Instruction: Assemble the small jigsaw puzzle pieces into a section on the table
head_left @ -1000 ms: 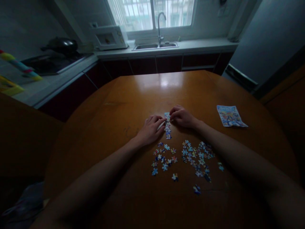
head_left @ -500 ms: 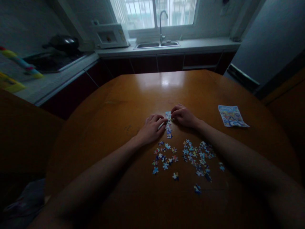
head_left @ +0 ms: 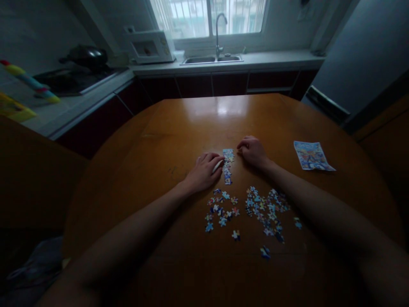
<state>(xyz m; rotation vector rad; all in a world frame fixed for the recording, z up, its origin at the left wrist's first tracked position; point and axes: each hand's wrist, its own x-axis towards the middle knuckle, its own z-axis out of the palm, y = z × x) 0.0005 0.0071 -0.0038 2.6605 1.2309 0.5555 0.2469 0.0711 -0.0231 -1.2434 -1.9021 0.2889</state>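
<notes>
A short joined strip of jigsaw pieces (head_left: 227,165) lies mid-table on the round wooden table (head_left: 191,123). My left hand (head_left: 204,170) rests flat beside the strip's left side, fingers stretched, fingertips touching it. My right hand (head_left: 254,151) sits just right of the strip's top, fingers curled under, a small gap between it and the strip; what it holds, if anything, is hidden. Several loose puzzle pieces (head_left: 252,209) are scattered nearer to me, below both hands.
A printed picture sheet (head_left: 313,155) lies on the table at the right. Beyond the table run a counter with a sink and tap (head_left: 217,57), a microwave (head_left: 150,47) and a stove with a dark pan (head_left: 84,57). A fridge (head_left: 361,55) stands at right.
My right hand has drawn back a little to the right, off the top of the strip. My left hand stays beside it.
</notes>
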